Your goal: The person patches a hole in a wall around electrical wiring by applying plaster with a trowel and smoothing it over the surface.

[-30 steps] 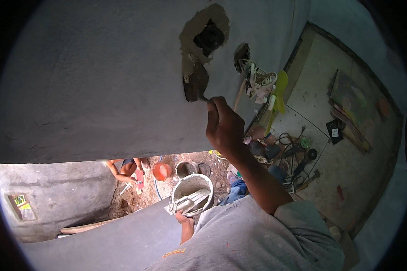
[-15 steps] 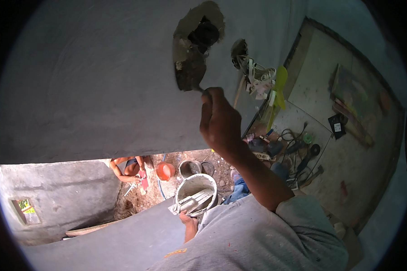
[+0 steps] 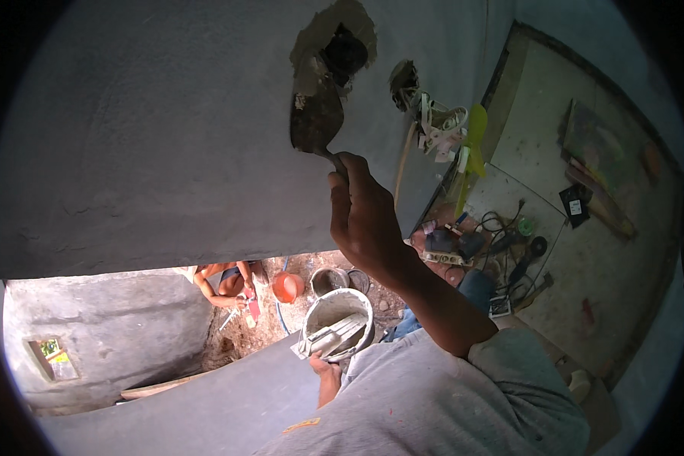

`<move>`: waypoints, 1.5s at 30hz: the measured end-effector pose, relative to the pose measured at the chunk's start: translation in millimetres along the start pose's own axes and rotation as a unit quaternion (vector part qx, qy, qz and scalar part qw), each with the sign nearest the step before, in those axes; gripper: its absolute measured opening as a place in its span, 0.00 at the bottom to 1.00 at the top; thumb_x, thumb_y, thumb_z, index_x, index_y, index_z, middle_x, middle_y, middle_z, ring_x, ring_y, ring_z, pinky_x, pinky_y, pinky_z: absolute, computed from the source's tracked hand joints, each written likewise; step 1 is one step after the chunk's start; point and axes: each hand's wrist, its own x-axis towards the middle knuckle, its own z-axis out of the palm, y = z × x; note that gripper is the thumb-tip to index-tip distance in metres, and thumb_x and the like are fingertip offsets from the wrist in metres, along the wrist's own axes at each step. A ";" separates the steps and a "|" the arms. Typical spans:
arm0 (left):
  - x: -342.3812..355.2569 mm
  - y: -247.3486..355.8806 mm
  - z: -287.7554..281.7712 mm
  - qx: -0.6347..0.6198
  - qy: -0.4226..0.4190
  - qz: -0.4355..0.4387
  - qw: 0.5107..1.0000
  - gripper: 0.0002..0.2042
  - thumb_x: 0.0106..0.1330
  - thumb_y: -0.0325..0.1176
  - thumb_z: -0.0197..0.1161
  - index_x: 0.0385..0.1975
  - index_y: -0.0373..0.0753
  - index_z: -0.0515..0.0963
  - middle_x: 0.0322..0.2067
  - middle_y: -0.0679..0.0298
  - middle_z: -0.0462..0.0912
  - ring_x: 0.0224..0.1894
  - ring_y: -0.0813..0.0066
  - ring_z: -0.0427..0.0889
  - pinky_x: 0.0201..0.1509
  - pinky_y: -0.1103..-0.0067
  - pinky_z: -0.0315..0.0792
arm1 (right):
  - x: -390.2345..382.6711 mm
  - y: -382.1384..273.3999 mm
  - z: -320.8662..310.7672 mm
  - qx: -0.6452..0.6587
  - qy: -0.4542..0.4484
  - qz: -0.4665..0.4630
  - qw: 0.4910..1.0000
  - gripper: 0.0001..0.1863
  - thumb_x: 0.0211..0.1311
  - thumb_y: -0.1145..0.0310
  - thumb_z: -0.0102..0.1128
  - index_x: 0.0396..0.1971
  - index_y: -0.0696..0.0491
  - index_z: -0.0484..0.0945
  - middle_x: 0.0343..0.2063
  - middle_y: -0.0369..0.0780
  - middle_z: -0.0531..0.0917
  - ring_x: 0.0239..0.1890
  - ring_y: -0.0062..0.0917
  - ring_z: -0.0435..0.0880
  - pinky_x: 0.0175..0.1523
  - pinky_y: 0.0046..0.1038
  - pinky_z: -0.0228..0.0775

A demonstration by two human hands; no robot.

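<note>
My right hand (image 3: 365, 216) grips the handle of a trowel (image 3: 317, 121) on the grey wall. Its dark blade lies against the wall just below a ragged hole (image 3: 345, 53) ringed with damp mortar (image 3: 309, 44). Lower down, my left hand (image 3: 326, 368) is closed at the rim of a mortar-smeared white bucket (image 3: 369, 323). Inside the bucket a pale, flat, long piece (image 3: 338, 334) leans, its end sticking out over the rim near my left fingers. What the bucket holds underneath is hard to make out.
Right of the hole is a smaller hole (image 3: 403, 80) with white wires (image 3: 441, 125) hanging out beside a yellow-green fan blade (image 3: 476, 144). Cords and tools (image 3: 513, 262) lie on the floor. Below, another person (image 3: 224, 283) crouches near an orange bucket (image 3: 287, 287) and a dark bucket (image 3: 329, 282).
The view has shifted slightly. My right hand and the trowel have moved a little down and left along the wall beneath the hole. My left hand stays at the bucket.
</note>
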 end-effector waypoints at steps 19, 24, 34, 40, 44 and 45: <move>7.9 2.8 -8.8 -0.002 -0.052 -0.042 0.998 0.32 0.56 0.35 0.47 0.65 0.34 0.65 0.61 0.46 0.72 0.62 0.43 0.73 0.67 0.46 0.68 | -13.8 18.7 3.0 -0.011 -0.006 0.017 1.000 0.09 0.72 0.76 0.51 0.48 0.58 0.70 0.21 0.46 0.76 0.20 0.39 0.77 0.28 0.37 0.66; -25.0 9.4 20.1 0.023 -0.023 -0.040 0.999 0.32 0.57 0.36 0.47 0.66 0.35 0.65 0.62 0.46 0.71 0.62 0.43 0.73 0.67 0.46 0.68 | -22.4 21.7 -7.4 -0.023 -0.050 0.076 0.996 0.11 0.72 0.74 0.50 0.49 0.59 0.67 0.32 0.56 0.81 0.33 0.54 0.82 0.37 0.48 0.72; 8.6 -0.4 -10.4 0.002 -0.033 -0.009 0.999 0.31 0.55 0.34 0.49 0.63 0.35 0.66 0.58 0.48 0.74 0.60 0.45 0.75 0.65 0.46 0.69 | -45.0 42.1 -10.5 -0.025 -0.006 0.092 0.995 0.08 0.73 0.73 0.50 0.48 0.58 0.70 0.20 0.45 0.76 0.20 0.33 0.76 0.28 0.34 0.67; 47.9 -8.1 -34.0 -0.037 -0.080 -0.037 0.995 0.34 0.55 0.37 0.49 0.66 0.37 0.63 0.63 0.46 0.69 0.64 0.40 0.70 0.67 0.41 0.65 | -24.9 10.1 0.1 -0.007 0.012 0.001 1.000 0.08 0.73 0.74 0.49 0.48 0.58 0.70 0.20 0.44 0.76 0.20 0.30 0.76 0.29 0.32 0.68; 64.0 -15.6 -40.3 -0.020 -0.107 -0.035 0.993 0.34 0.55 0.38 0.48 0.67 0.37 0.62 0.64 0.46 0.68 0.64 0.40 0.69 0.67 0.41 0.64 | -14.3 -2.0 -1.2 -0.036 0.013 -0.007 0.999 0.08 0.72 0.75 0.49 0.48 0.58 0.70 0.20 0.45 0.76 0.21 0.32 0.77 0.29 0.32 0.68; 68.9 -16.9 -40.8 -0.018 -0.099 -0.034 0.994 0.34 0.55 0.38 0.48 0.67 0.37 0.62 0.64 0.47 0.68 0.64 0.40 0.70 0.67 0.42 0.64 | -9.3 -9.0 -1.1 -0.028 0.006 -0.007 1.000 0.08 0.72 0.75 0.50 0.48 0.58 0.69 0.22 0.48 0.77 0.24 0.40 0.78 0.31 0.38 0.69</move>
